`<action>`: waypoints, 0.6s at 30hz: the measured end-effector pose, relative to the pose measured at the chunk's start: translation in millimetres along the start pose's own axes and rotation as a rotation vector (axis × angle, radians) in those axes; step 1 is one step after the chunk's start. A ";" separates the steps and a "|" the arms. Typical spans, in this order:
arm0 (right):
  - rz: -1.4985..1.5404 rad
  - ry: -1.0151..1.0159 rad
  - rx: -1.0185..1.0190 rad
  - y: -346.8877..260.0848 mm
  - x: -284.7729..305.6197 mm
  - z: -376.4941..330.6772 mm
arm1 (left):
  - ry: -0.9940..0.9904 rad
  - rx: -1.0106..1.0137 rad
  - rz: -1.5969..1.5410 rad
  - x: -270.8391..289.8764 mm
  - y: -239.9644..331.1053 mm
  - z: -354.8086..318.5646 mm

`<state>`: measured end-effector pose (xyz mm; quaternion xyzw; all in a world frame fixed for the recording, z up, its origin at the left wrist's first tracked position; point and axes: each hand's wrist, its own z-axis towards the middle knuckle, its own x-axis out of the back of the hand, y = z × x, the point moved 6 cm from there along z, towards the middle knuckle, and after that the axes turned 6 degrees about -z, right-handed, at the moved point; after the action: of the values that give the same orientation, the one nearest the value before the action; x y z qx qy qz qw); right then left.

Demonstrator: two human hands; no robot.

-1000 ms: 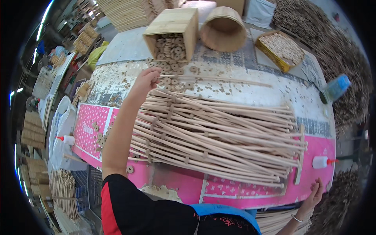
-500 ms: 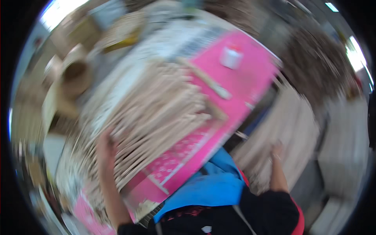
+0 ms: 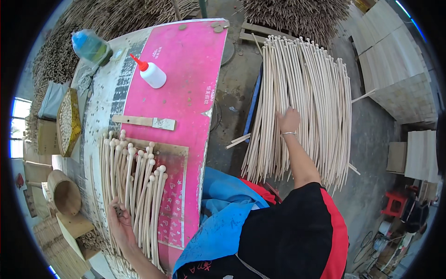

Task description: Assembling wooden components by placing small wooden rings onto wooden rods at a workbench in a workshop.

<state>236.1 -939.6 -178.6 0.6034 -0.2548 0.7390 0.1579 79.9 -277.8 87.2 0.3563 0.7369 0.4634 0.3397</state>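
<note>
A bundle of pale wooden sticks with ball ends [image 3: 134, 181] lies on the pink-covered table [image 3: 186, 69] at the lower left. My left hand [image 3: 120, 222] rests on the near ends of these sticks, fingers curled over them. To the right, beside the table, a large pile of long plain sticks [image 3: 306, 93] lies lower down, above the concrete floor. My right hand [image 3: 289, 120] reaches out and lies flat on top of this pile, fingers spread against the sticks.
A white glue bottle with a red tip [image 3: 152, 74] and a flat wooden strip [image 3: 144, 122] lie on the table. A blue-capped bottle [image 3: 90, 46], a basket of wooden rings [image 3: 67, 122] and a round wooden tub [image 3: 65, 193] sit at the left. Stacked boards [image 3: 395, 69] and a red stool [image 3: 394, 202] stand at the right.
The view has swung to the right. My right hand has gone from the table's edge onto the pile beside the table. My left hand now lies on the sticks' near ends.
</note>
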 end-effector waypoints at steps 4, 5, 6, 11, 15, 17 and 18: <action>-0.026 0.144 -0.048 -11.3 2.6 3.6 | -0.011 -0.001 -0.012 -6.7 -13.6 5.2; -0.010 0.114 -0.031 -10.2 -1.8 5.4 | -0.020 0.007 -0.011 -9.7 -16.9 5.5; 0.007 0.080 -0.011 -15.3 -2.7 6.0 | -0.045 0.024 -0.012 -18.3 -15.7 0.5; -0.139 -0.059 -0.022 -31.9 -9.4 24.2 | -0.050 0.040 -0.067 -15.5 -26.8 -0.5; -0.123 -0.111 -0.024 -29.3 -16.5 30.6 | -0.006 0.039 -0.103 -15.5 -34.9 -5.1; -0.133 -0.058 -0.013 -17.9 -19.9 32.2 | -0.047 0.040 -0.105 -18.5 -38.4 -10.5; -0.087 -0.100 -0.049 -18.5 -22.8 32.3 | -0.072 0.039 -0.088 -14.5 -39.8 -16.1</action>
<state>277.3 -941.1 -192.7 0.6462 -0.2538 0.6937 0.1917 65.7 -309.6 58.4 0.3462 0.7480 0.4206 0.3790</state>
